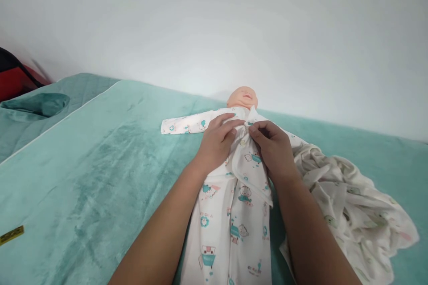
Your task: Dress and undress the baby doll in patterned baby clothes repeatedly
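A baby doll (pixel 243 97) lies on its back, dressed in a white printed baby shirt (pixel 247 164) and matching baby pants (pixel 230 231). My left hand (pixel 220 140) rests on the shirt's chest, thumb and forefinger gripping cloth beside the front opening. Just across the opening, my right hand (pixel 272 144) pinches the shirt's other front edge between thumb and fingers. A pale button (pixel 243 143) shows slightly below my fingertips. Below it the shirt front hangs loose, its corner folded outward. What lies exactly between my fingertips is partly hidden.
Crumpled white printed cloth (pixel 354 213) lies beside my right forearm. A green plush bed cover (pixel 110 178) spreads beneath everything, against a white wall (pixel 214 26). At the left are a small yellow strip (pixel 12 234) and a red-and-black item (pixel 16 78).
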### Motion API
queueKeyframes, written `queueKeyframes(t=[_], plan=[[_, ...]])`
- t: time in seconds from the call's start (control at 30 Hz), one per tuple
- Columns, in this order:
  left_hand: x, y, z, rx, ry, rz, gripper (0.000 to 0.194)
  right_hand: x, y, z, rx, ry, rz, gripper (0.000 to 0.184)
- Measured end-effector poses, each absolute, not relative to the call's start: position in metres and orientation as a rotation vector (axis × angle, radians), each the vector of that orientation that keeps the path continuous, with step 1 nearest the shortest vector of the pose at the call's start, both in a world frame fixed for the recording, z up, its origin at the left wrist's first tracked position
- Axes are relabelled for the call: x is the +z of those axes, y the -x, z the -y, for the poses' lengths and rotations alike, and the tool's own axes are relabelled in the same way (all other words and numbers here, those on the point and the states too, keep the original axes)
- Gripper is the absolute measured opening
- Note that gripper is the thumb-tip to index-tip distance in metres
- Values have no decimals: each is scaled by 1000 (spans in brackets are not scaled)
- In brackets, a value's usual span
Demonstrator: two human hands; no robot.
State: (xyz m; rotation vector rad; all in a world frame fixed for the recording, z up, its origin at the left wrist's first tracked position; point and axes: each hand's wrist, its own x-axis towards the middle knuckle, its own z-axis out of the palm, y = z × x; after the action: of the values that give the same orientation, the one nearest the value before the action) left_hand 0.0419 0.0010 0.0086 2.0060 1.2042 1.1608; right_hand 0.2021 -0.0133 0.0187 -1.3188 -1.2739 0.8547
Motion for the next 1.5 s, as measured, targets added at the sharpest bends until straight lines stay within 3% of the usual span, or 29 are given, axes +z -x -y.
queueKeyframes(t=[0.77, 1.33, 1.5], plan=[[9, -42, -1, 1087, -2112, -1219, 37, 25, -199, 14, 668, 1487, 1397, 18], [12, -47, 1, 1032, -2278, -1239, 41, 18, -198, 17, 933, 1230, 1241, 18], [14, -50, 1, 1136, -2228, -1216, 32, 21, -199, 19, 1025, 1166, 1172, 20]])
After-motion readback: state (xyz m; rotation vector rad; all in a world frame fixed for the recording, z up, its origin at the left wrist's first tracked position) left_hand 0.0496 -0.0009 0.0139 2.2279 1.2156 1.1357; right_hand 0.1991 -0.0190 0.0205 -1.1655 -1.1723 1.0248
